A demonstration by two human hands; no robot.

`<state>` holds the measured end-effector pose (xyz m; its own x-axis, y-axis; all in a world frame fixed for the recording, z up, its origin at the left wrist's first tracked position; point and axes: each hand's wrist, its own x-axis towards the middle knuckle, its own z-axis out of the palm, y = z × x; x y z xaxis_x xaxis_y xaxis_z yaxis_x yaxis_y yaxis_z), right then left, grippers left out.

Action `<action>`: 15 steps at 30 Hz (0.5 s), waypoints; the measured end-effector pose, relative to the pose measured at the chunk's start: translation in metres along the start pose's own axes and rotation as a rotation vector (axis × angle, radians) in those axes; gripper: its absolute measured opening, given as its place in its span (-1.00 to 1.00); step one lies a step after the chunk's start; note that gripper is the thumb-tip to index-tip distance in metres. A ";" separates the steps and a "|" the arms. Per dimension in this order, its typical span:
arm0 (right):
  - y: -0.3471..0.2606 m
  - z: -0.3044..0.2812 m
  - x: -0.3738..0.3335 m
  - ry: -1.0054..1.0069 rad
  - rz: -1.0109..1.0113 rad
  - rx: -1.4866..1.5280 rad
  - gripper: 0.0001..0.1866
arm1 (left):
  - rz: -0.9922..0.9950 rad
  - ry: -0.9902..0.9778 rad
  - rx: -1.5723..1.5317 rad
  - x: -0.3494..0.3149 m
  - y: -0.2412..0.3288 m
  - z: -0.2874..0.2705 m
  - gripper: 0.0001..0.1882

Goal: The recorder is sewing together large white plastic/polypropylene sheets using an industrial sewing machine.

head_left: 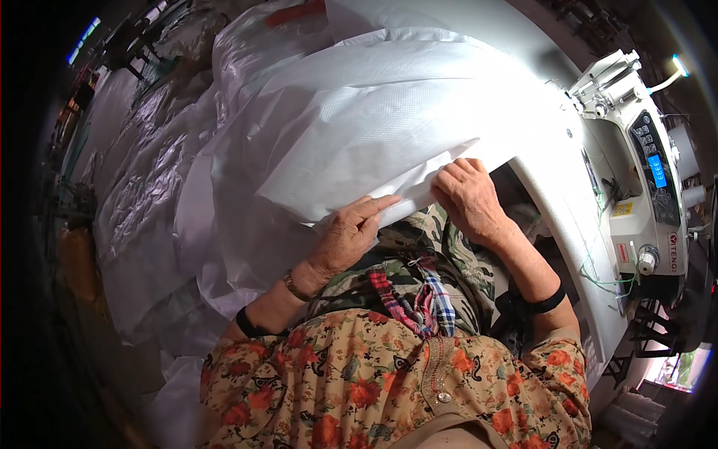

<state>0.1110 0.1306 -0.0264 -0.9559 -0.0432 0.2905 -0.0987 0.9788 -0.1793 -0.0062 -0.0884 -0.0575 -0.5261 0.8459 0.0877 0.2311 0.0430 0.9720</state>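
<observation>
Gripping white woven sheet [351, 127] edge, both hands' fingers clamped; white table [557, 202], sewing machine [651, 172] right.

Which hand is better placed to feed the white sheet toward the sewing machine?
Probably right. The right hand grips the white woven sheet at its edge, on the side of the sewing machine. The left hand rests farther away on the lower fold.

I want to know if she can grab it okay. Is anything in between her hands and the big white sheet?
Nothing visible is. The left hand and the right hand both rest directly on the near edge of the white woven sheet, beside the sewing machine.
</observation>
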 end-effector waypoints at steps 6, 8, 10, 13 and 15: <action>-0.030 0.012 -0.005 0.000 -0.084 -0.012 -0.76 | 0.077 0.031 0.331 -0.002 -0.004 0.007 -0.74; -0.030 0.016 -0.005 0.034 -0.091 -0.016 -0.77 | 0.136 0.067 0.271 0.001 -0.005 0.010 -0.75; -0.025 0.017 -0.004 0.060 -0.103 -0.023 -0.78 | 0.188 0.084 0.256 0.005 -0.007 0.011 -0.79; -0.018 0.016 -0.004 0.157 -0.112 0.008 -0.82 | 0.258 0.115 0.339 0.010 -0.006 0.009 -0.83; -0.018 0.016 -0.005 0.134 -0.108 0.013 -0.83 | 0.291 0.115 0.338 0.012 -0.002 0.007 -0.83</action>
<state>0.1128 0.1100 -0.0400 -0.8939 -0.1204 0.4317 -0.2036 0.9672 -0.1518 -0.0076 -0.0744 -0.0601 -0.4829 0.7845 0.3891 0.6267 -0.0008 0.7793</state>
